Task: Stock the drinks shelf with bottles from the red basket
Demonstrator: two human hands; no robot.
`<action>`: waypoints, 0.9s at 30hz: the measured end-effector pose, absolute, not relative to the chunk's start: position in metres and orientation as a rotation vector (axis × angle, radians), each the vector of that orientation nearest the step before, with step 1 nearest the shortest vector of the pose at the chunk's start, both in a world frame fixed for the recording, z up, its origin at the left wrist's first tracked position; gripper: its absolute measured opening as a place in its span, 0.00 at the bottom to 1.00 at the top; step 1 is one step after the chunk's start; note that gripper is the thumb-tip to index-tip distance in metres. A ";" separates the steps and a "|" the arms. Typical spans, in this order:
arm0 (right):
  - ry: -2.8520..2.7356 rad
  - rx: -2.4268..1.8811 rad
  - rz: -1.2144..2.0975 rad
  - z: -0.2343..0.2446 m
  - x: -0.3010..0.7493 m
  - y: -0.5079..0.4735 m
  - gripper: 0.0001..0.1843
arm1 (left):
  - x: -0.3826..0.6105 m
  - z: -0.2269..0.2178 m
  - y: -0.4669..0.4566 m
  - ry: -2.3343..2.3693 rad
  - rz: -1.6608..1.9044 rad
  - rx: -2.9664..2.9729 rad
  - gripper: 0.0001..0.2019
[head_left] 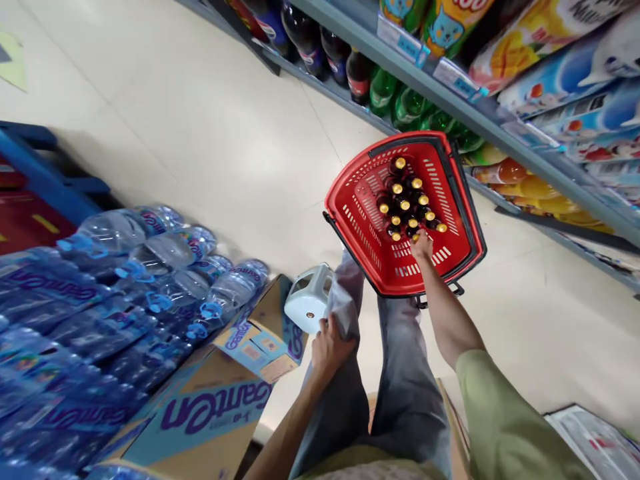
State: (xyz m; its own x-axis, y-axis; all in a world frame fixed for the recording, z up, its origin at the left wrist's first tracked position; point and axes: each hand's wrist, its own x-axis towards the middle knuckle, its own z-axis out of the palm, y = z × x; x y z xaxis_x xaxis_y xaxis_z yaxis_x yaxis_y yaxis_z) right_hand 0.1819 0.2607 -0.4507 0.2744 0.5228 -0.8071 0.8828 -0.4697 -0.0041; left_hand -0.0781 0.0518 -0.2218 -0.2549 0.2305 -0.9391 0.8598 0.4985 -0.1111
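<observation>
Dark glass bottles with gold caps [405,205] stand in red slotted plastic basket [386,277]; likely heavy, slick, breakable (take by necks). Right hand [423,245] at nearest bottle's top, whether clamped unclear; left hand [331,348] spread on faded-blue denim knee [345,297].

Solid red, with rows of pale slots: basket [390,285]; black along the handle [474,223]. Dark brown to near-black: bottles [405,208] within, with caps [423,200] in gold. Faded blue-grey: trousers [410,360]. Plain olive green: sleeve [510,407]. Pale blue: stool [310,303]. Brown and light blue, in diagonal blocks with purple lettering: carton [215,407]. Clear, with bright blue lids: water bottles [167,257]. Cream, with thin darker lines: floor [240,133]. Blue-grey: shelf [345,23].
</observation>
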 end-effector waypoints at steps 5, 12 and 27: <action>1.352 2.009 -1.081 -0.429 0.181 0.248 0.17 | -0.087 -0.224 0.048 1.743 -0.800 0.949 0.40; 1.384 1.925 -1.069 -0.324 0.165 0.223 0.15 | -0.084 -0.205 0.043 1.678 -0.815 1.023 0.40; 1.470 1.957 -1.105 -0.085 0.112 0.173 0.10 | -0.149 -0.087 0.057 1.542 -0.602 1.247 0.21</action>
State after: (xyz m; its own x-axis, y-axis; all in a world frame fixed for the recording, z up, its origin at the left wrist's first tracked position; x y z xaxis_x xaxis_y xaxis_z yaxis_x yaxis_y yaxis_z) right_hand 0.1118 0.1730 -0.0851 0.1100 0.5755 -0.8103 0.9383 -0.3291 -0.1064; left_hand -0.1486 0.0574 -0.0873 0.0554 0.4081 -0.9112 0.9175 0.3391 0.2077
